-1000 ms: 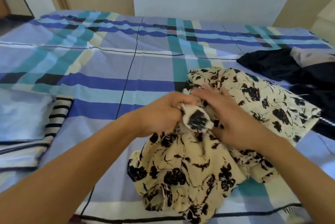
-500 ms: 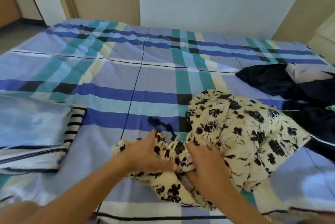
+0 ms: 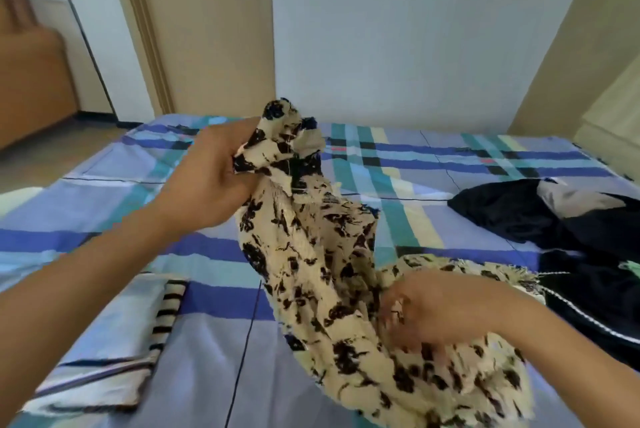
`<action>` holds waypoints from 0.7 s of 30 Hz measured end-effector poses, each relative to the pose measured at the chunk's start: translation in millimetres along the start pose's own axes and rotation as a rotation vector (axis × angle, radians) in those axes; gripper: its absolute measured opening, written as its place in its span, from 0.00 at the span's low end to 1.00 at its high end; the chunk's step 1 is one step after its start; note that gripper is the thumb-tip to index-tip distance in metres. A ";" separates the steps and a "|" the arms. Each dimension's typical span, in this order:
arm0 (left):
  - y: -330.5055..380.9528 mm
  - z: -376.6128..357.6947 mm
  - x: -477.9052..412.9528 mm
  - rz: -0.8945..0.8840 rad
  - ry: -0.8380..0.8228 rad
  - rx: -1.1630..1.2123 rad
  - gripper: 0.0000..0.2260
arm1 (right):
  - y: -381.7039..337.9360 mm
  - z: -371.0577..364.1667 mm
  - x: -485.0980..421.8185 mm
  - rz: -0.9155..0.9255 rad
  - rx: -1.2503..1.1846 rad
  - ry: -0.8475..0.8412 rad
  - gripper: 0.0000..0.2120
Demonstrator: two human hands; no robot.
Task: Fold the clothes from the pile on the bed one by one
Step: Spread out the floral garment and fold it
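Above the bed, left hand and right hand hold the floral garment.

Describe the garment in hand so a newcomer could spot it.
On the bed with the blue plaid sheet, the left hand holds one end of a bunched garment high and the right hand grips it lower. It alone is cream with black blotches; the pile on its right is dark, the folded stack on its left striped.
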State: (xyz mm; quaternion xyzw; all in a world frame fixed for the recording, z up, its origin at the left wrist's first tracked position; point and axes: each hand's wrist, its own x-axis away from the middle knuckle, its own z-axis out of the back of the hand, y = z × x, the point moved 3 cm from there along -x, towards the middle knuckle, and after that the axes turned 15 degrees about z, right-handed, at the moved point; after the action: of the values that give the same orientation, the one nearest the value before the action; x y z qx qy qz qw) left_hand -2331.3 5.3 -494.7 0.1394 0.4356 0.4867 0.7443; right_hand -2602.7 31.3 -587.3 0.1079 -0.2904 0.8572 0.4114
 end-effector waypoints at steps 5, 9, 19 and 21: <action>41.3 34.9 -5.1 -0.161 0.074 -0.023 0.22 | 19.7 48.2 -32.5 0.026 -0.021 0.759 0.42; 34.1 46.8 -5.3 -0.135 0.108 -0.054 0.23 | 10.8 13.4 -77.1 0.169 -0.537 0.352 0.58; -9.4 77.1 -21.9 0.138 0.207 -0.077 0.15 | 29.5 47.6 -66.1 0.161 -0.508 0.852 0.12; -20.7 80.0 -24.2 0.240 0.155 0.004 0.17 | 44.1 79.6 -42.9 0.085 -0.611 1.003 0.09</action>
State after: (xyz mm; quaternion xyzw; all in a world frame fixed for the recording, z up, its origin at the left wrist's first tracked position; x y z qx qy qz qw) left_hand -2259.6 -8.0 -448.8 0.1538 0.4728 0.5805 0.6448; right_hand -2613.5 -64.7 -559.2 -0.4461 -0.2983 0.6966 0.4761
